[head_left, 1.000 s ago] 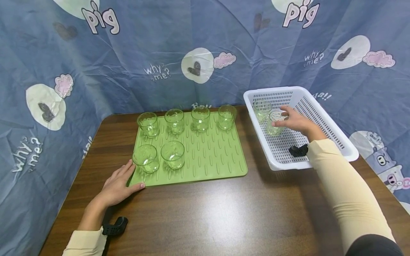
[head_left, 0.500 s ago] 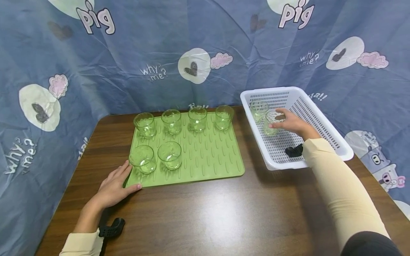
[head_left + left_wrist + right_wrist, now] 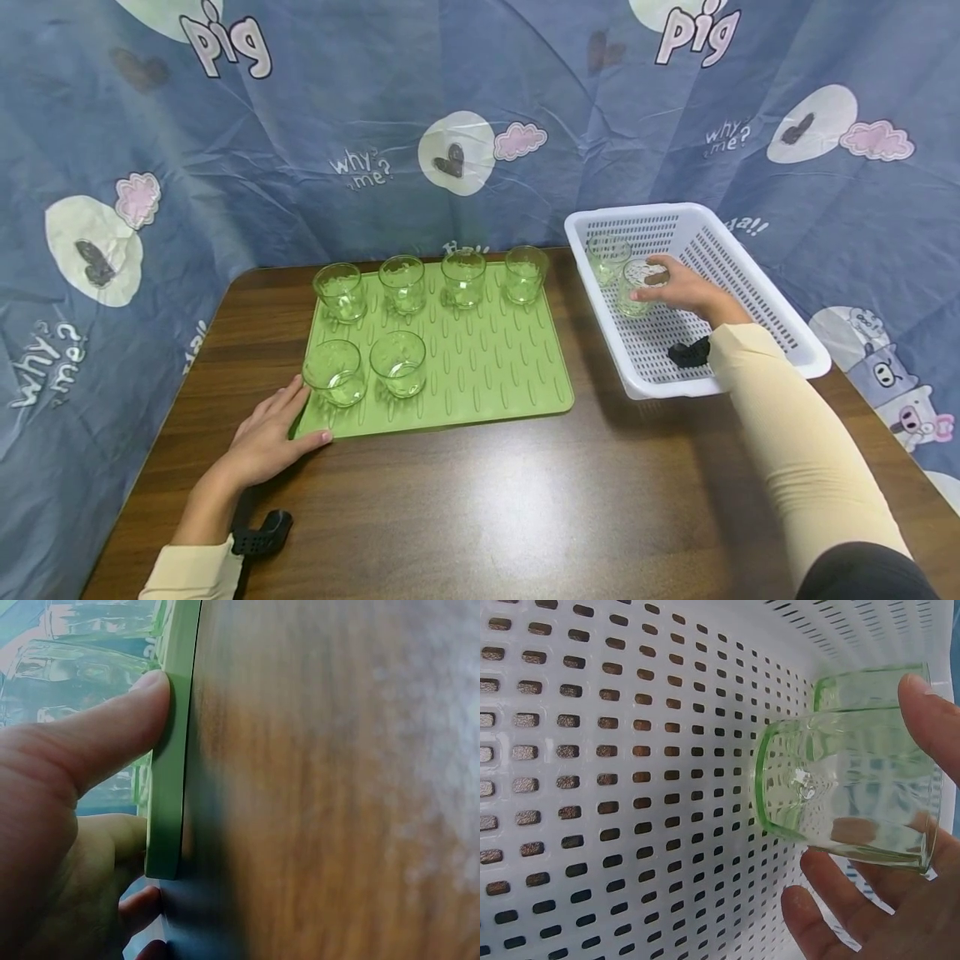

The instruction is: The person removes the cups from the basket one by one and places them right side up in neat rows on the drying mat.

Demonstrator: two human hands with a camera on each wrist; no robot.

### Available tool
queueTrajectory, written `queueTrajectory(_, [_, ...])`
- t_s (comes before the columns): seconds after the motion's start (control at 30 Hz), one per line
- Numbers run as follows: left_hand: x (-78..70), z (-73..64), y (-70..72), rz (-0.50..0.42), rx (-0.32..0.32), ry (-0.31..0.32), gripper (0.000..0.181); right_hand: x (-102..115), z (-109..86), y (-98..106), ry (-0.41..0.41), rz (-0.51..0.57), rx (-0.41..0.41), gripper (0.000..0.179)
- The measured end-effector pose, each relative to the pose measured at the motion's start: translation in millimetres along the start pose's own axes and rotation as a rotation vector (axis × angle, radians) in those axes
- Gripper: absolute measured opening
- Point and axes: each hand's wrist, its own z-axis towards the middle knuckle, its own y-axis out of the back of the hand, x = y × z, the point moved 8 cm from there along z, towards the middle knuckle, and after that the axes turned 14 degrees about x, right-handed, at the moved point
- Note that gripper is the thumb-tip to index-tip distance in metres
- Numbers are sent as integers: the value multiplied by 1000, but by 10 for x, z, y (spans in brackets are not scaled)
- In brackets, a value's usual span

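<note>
Inside the white plastic basket (image 3: 611, 346), my right hand (image 3: 686, 287) holds a clear green-tinted drinking glass (image 3: 632, 302) near its rim, thumb on one side and fingers on the other. In the right wrist view that glass (image 3: 810, 787) appears to stand on the slotted basket floor. A second glass (image 3: 606, 260) is just behind it. My left hand (image 3: 262, 446) rests at the near left corner of a green ribbed mat (image 3: 495, 367), with spread fingers beside the edge and the thumb (image 3: 127, 720) on the mat's front edge.
Several similar glasses stand on the mat: a back row ending with a glass (image 3: 523, 279) at the right, and two in front, a glass (image 3: 335, 379) and another glass (image 3: 399, 367). A blue printed cloth (image 3: 300, 125) hangs behind the wooden table (image 3: 450, 500).
My right hand has closed in on the front glass in the basket and taken hold of it. The left hand stays on the mat's corner. The head view has shifted slightly.
</note>
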Motion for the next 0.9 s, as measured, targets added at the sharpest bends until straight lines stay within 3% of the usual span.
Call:
queueTrajectory(0.27, [-8, -15, -1, 3, -11, -4, 94, 59, 33, -28, 19, -33, 9, 94])
queueTrajectory(0.5, [-10, -23, 18, -7, -18, -1, 94, 165, 8, 32, 23, -129, -49, 89])
queueTrajectory(0.9, [-9, -36, 15, 0, -14, 3, 93, 217, -12, 30, 40, -121, -64, 88])
